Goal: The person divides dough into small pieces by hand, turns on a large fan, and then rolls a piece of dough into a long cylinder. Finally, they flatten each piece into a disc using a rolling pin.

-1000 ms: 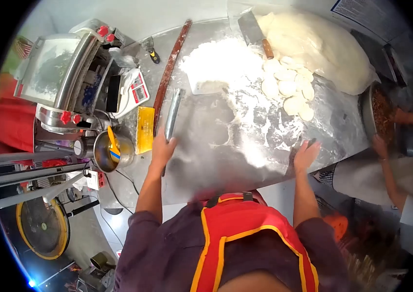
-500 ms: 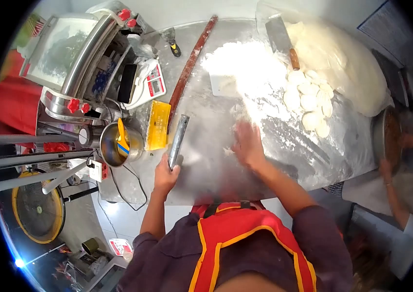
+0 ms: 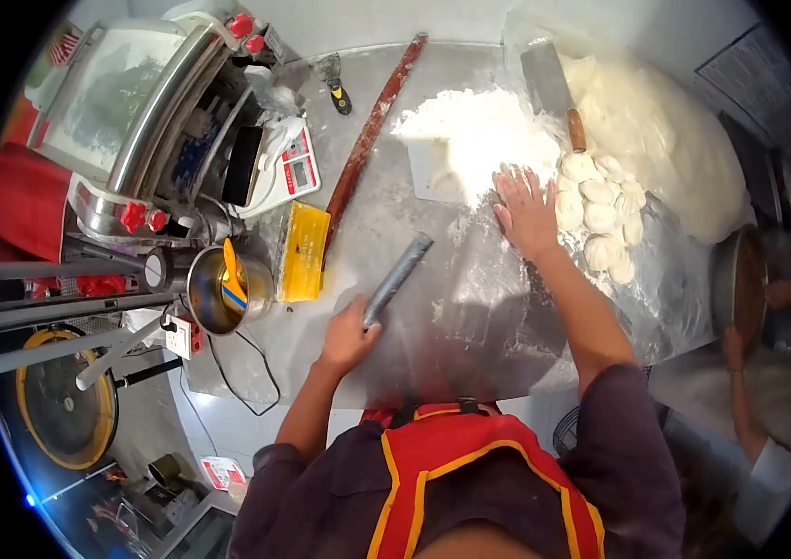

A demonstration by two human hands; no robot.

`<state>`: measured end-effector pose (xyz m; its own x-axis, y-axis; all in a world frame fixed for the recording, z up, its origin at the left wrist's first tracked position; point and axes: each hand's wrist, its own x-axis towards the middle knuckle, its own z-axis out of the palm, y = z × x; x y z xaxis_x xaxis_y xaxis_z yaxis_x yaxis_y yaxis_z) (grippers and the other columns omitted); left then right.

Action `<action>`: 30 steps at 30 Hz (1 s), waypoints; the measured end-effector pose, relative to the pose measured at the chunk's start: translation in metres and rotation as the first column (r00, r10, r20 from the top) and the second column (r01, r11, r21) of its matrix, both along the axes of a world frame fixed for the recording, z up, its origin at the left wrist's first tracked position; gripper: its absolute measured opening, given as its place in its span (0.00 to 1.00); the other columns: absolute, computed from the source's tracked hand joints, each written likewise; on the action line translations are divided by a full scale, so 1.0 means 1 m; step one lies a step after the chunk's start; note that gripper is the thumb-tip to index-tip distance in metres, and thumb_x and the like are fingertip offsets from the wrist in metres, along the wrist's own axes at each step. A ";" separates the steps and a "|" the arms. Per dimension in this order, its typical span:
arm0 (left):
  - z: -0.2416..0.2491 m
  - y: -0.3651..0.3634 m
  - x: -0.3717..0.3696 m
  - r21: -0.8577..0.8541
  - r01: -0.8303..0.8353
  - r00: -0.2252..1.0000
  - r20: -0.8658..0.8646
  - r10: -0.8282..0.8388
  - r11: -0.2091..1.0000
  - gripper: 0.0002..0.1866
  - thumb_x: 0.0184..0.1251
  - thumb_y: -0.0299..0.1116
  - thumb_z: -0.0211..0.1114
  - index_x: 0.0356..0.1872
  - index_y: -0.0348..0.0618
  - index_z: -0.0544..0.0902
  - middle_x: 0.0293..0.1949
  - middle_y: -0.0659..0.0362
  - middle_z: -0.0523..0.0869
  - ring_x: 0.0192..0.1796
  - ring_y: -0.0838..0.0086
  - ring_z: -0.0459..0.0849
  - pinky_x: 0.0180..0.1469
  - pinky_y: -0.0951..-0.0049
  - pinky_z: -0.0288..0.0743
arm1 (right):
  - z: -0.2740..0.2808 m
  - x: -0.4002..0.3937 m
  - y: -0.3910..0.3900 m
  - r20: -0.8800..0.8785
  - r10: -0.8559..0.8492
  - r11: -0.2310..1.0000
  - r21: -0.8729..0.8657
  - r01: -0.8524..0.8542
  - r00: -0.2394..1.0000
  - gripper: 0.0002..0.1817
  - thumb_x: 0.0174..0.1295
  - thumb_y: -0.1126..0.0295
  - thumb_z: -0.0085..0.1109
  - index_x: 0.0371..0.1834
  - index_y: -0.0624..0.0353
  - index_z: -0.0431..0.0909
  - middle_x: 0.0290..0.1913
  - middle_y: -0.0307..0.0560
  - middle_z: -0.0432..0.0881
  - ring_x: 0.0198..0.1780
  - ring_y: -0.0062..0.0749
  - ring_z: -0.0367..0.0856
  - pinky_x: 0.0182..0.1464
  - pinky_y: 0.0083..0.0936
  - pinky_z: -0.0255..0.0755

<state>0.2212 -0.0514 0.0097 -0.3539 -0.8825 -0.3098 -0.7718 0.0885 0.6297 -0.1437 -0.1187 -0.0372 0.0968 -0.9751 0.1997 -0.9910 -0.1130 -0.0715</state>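
Observation:
My left hand (image 3: 349, 337) is wrapped round the lower end of a short grey rod (image 3: 398, 279), which tilts up to the right over the metal table (image 3: 433, 349). My right hand (image 3: 527, 212) lies with fingers spread at the lower edge of a heap of white flour (image 3: 489, 140). Just right of its fingers sits a cluster of several pale dough pieces (image 3: 600, 216). A cleaver (image 3: 547, 84) with a wooden handle rests above them, beside a large dough mass (image 3: 656, 121) under plastic.
A long red-brown stick (image 3: 372, 130), a yellow box (image 3: 304, 252), a white scale (image 3: 298, 172) and a metal pot (image 3: 214, 303) stand left. A machine (image 3: 149, 112) is at upper left. Another person's hands hold a round pan (image 3: 740, 284) at far right.
My right hand has moved up and right to the flour's edge. The rod in my left hand has swung to the right, and that hand sits slightly further right.

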 end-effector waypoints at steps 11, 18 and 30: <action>-0.037 -0.041 -0.170 -0.009 0.761 0.643 -0.132 -0.755 0.649 0.18 0.60 0.38 0.63 0.49 0.43 0.76 0.40 0.46 0.82 0.47 0.49 0.81 0.50 0.54 0.74 | 0.027 0.047 0.155 0.268 -0.109 0.958 0.284 0.029 0.957 0.25 0.48 0.73 0.64 0.53 0.58 0.73 0.46 0.50 0.78 0.54 0.48 0.73 0.63 0.47 0.58; -0.061 -0.107 -0.333 -0.290 0.327 0.874 -0.269 -0.405 0.899 0.22 0.60 0.39 0.67 0.51 0.35 0.77 0.49 0.42 0.79 0.54 0.51 0.77 0.58 0.57 0.70 | 0.016 0.008 0.215 0.223 -0.296 0.953 0.128 0.273 0.929 0.20 0.46 0.71 0.66 0.46 0.54 0.75 0.40 0.42 0.78 0.47 0.39 0.73 0.55 0.41 0.60; -0.026 -0.113 -0.310 0.185 0.393 0.915 -0.179 -0.363 0.901 0.17 0.55 0.44 0.69 0.41 0.43 0.85 0.46 0.45 0.81 0.53 0.53 0.77 0.52 0.57 0.73 | -0.001 0.012 0.231 0.390 -0.264 0.961 0.033 0.273 0.882 0.22 0.49 0.71 0.66 0.50 0.55 0.74 0.44 0.46 0.74 0.48 0.43 0.71 0.52 0.41 0.63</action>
